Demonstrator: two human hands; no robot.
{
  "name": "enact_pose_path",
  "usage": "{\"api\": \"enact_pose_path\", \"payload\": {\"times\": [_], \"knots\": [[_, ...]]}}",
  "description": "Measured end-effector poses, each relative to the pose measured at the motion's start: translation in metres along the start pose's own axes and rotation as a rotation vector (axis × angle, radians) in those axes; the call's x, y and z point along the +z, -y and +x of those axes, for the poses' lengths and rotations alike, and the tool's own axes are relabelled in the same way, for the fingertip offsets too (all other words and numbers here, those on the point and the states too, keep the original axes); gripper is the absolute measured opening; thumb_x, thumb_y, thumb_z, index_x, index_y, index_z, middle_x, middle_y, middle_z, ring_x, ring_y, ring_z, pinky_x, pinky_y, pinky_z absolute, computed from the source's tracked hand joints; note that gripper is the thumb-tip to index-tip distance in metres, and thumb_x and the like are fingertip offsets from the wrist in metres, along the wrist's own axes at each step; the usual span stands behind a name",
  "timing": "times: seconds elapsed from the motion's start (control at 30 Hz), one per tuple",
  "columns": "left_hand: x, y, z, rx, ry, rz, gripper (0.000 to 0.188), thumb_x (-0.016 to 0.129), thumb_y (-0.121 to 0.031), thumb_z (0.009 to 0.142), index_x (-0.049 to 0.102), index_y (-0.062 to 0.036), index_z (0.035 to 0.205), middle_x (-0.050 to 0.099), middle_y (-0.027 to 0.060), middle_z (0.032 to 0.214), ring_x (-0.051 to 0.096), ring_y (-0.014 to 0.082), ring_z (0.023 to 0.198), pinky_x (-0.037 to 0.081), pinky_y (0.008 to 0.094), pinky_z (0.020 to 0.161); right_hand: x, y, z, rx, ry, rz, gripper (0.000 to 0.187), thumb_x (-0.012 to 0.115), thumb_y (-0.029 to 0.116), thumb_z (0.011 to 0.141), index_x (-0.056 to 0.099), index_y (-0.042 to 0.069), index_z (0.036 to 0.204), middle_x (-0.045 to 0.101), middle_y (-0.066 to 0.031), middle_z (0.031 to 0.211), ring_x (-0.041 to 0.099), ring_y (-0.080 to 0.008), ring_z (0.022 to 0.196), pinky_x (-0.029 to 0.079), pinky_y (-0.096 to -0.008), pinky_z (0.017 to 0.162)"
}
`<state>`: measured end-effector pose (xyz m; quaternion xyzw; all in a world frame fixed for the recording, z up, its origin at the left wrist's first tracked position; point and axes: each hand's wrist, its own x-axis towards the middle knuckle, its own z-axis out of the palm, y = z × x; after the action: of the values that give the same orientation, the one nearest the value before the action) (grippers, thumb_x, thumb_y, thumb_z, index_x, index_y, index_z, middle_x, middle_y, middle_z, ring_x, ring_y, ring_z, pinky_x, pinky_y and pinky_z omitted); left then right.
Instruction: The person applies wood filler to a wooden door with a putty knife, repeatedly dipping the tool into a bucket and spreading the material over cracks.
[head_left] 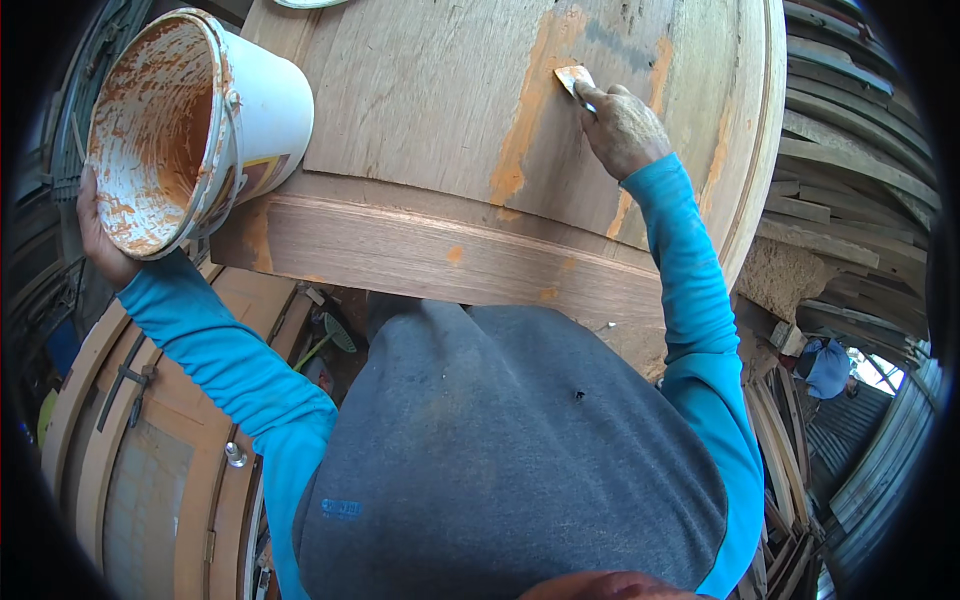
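My left hand (103,235) grips a white plastic bucket (270,110) by its outer left side, near the rim. The bucket is tipped so its mouth faces left, and orange-brown filler is smeared over its inner wall. In my right hand (625,130) is a putty knife (572,76) with filler on its blade, at the edge of an orange streak (530,110). Under it lies a wooden panel (420,100) with a moulded edge. More filler streaks and spots mark the panel, along with a grey stain. The knife's handle is mostly hidden in my fingers.
Stacked timber boards (850,150) fill the right side, with a heap of sawdust (780,270) beside them. A wooden door with a glass pane (145,470) lies at lower left. Another person (828,370) is far off at right, near corrugated metal sheets (890,450).
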<state>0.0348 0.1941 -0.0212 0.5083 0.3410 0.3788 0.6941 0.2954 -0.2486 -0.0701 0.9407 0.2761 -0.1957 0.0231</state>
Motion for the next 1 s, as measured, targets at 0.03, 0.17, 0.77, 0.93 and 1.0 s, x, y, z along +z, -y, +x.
{"api": "enact_pose_path", "payload": {"times": [0.03, 0.17, 0.77, 0.93, 1.0], "knots": [[0.000, 0.000, 0.000, -0.002, 0.003, -0.004, 0.054, 0.040, -0.028, 0.109, 0.047, 0.0111, 0.144, 0.055, 0.0240, 0.146, 0.056, 0.0332, 0.133, 0.042, 0.0460, 0.115, 0.000, 0.001, -0.003, 0.010, 0.017, 0.014, 0.031, 0.055, 0.027, 0.102, 0.067, 0.013, 0.127, 0.065, -0.0204, 0.114, 0.067, -0.0414, 0.107, 0.054, -0.0496, 0.093], [-0.010, 0.005, 0.008, 0.054, -0.001, 0.011, 0.052, 0.041, -0.029, 0.109, 0.051, 0.0102, 0.142, 0.057, 0.0230, 0.144, 0.058, 0.0320, 0.131, 0.044, 0.0452, 0.114, 0.005, 0.004, -0.007, 0.111, -0.055, 0.150, 0.035, 0.055, 0.029, 0.102, 0.065, 0.007, 0.127, 0.066, -0.0255, 0.113, 0.066, -0.0443, 0.106, 0.053, -0.0530, 0.094], [0.000, -0.003, 0.003, -0.044, 0.006, -0.020, 0.052, 0.042, -0.028, 0.109, 0.049, 0.0108, 0.143, 0.055, 0.0231, 0.146, 0.056, 0.0315, 0.134, 0.042, 0.0451, 0.115, 0.003, 0.016, 0.001, 0.308, -0.005, 0.283, 0.036, 0.055, 0.027, 0.099, 0.066, 0.004, 0.124, 0.071, -0.0265, 0.105, 0.067, -0.0438, 0.105, 0.052, -0.0534, 0.094], [0.002, -0.002, -0.002, -0.025, -0.006, 0.006, 0.053, 0.042, -0.027, 0.109, 0.048, 0.0126, 0.143, 0.054, 0.0245, 0.147, 0.056, 0.0315, 0.133, 0.043, 0.0448, 0.115, 0.002, 0.035, 0.000, 0.259, -0.069, 0.248, 0.034, 0.055, 0.028, 0.099, 0.069, 0.004, 0.120, 0.071, -0.0242, 0.111, 0.067, -0.0422, 0.108, 0.052, -0.0522, 0.097], [0.001, -0.004, 0.000, -0.046, 0.012, -0.012, 0.053, 0.042, -0.027, 0.109, 0.048, 0.0127, 0.143, 0.054, 0.0247, 0.147, 0.056, 0.0316, 0.133, 0.043, 0.0446, 0.115, 0.020, 0.040, 0.010, 0.241, -0.069, 0.183, 0.036, 0.054, 0.029, 0.101, 0.069, 0.003, 0.120, 0.070, -0.0238, 0.115, 0.066, -0.0426, 0.109, 0.051, -0.0520, 0.098]]}}
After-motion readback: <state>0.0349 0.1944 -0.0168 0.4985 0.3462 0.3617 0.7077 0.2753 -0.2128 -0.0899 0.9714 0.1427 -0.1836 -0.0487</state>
